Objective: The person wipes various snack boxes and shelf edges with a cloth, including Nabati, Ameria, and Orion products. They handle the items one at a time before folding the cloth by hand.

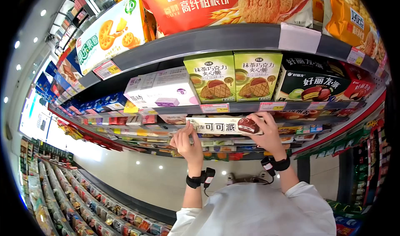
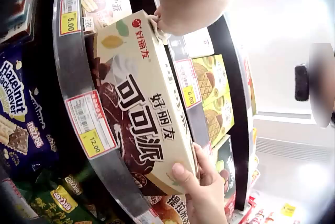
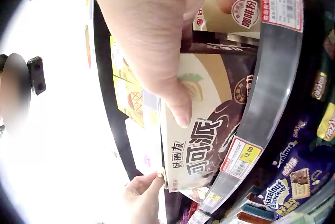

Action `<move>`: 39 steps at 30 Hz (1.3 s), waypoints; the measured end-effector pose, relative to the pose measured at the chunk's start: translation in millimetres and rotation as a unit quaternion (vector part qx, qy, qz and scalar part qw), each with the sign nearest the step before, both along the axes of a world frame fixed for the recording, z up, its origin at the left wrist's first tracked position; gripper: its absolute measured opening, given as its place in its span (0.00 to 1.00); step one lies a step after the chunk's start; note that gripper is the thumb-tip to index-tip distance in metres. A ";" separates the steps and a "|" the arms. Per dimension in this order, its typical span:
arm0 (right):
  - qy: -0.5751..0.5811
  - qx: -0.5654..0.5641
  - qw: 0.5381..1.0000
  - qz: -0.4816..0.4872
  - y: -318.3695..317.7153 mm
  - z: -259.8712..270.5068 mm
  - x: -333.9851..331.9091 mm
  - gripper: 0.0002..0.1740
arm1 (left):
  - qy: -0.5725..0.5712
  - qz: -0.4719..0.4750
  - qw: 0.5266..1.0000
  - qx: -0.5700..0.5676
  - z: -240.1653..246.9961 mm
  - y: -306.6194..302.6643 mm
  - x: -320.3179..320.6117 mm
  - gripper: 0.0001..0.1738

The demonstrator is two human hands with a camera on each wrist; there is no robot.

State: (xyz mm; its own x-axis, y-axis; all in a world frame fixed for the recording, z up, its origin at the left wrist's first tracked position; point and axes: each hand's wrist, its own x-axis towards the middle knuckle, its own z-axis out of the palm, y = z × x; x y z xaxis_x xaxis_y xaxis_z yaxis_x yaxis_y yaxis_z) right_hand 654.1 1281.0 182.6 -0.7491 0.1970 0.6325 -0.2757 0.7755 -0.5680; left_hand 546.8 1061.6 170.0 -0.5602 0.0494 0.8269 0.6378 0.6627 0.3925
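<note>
A cream-and-brown box of chocolate pies (image 1: 218, 126) is at the front of a shelf, between my two hands. My right hand (image 1: 266, 134) grips its right end; in the right wrist view the thumb (image 3: 180, 110) presses the printed front while the other fingers go over the top. At the opposite end, my left hand (image 1: 186, 142) pinches the upper corner of the box. A crumpled pale bit (image 2: 158, 29) shows at those fingertips in the left wrist view. The front of the box (image 2: 131, 93) leans over the shelf edge there.
Above stand green matcha wafer boxes (image 1: 210, 77), a white-and-purple box (image 1: 162, 90) and a black pie box (image 1: 312, 81). A price-tagged shelf edge (image 2: 84, 98) runs along the box's lower side. Blue hazelnut packs (image 2: 23, 114) lie on the shelf below.
</note>
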 end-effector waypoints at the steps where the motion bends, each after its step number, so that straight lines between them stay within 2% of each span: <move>1: -0.003 -0.009 1.000 0.001 0.5 -1.5 -0.2 0.31 | -0.011 0.005 1.000 0.005 1.8 -2.3 -1.1 0.11; 4: 0.002 -0.008 1.000 -0.005 1.4 -3.0 -1.9 0.30 | 0.007 0.030 0.999 0.031 -5.0 6.4 -1.3 0.11; 5: 0.001 -0.006 1.000 -0.009 1.9 -2.7 -0.7 0.30 | 0.004 0.012 0.999 0.033 -6.1 12.9 1.7 0.11; 7: -0.003 -0.009 1.000 -0.016 1.7 0.1 0.5 0.30 | -0.006 -0.028 0.999 0.043 -6.1 31.9 14.0 0.11; 11: -0.011 -0.021 0.999 -0.025 2.5 -0.8 5.5 0.31 | -0.004 -0.192 0.981 0.000 -8.3 72.9 47.2 0.13; 13: -0.011 -0.018 0.999 -0.024 4.4 -1.5 5.7 0.32 | 0.004 -0.229 0.973 -0.027 -5.2 85.7 59.0 0.13; 17: 0.000 -0.015 0.999 -0.031 1.1 -0.9 6.4 0.33 | 0.037 -0.191 0.977 -0.083 -7.2 66.4 47.2 0.14; 18: -0.006 -0.016 0.999 -0.032 0.2 0.4 6.9 0.31 | 0.068 -0.152 0.983 -0.080 -15.6 57.8 36.8 0.14; 21: -0.008 -0.021 0.999 -0.043 -4.4 2.8 5.9 0.30 | 0.069 -0.074 0.993 -0.058 -11.5 20.2 4.9 0.14; 23: -0.006 -0.028 0.999 -0.046 -5.6 0.9 5.7 0.28 | 0.033 -0.045 0.998 -0.028 -7.4 -1.2 -9.0 0.13; 26: -0.001 -0.034 0.998 -0.049 -7.4 -1.1 5.4 0.29 | 0.030 -0.043 0.999 -0.015 -6.4 -1.6 -10.9 0.12; 29: 0.000 -0.032 0.998 -0.054 -8.5 0.1 5.2 0.28 | 0.036 -0.086 0.996 0.003 -6.6 21.7 2.5 0.11; 31: 0.013 -0.041 0.998 -0.046 -9.4 0.0 4.4 0.28 | 0.038 -0.151 0.988 0.004 -6.1 46.4 19.0 0.10; 37: 0.019 -0.029 0.999 -0.018 -0.5 -7.4 7.7 0.25 | -0.005 -0.341 0.939 -0.036 -20.7 100.5 73.0 0.15; 39: 0.023 -0.014 1.000 -0.009 0.0 -9.9 10.5 0.26 | -0.006 -0.327 0.944 -0.047 -24.9 100.7 78.2 0.16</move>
State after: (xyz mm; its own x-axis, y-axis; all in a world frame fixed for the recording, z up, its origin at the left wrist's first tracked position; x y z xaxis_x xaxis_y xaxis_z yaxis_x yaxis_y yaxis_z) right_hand 664.6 1281.0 172.7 -0.7153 0.2285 0.6604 -0.2883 0.7644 -0.5767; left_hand 625.0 1162.3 145.1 -0.3936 0.4597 0.7961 0.9185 0.1612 0.3611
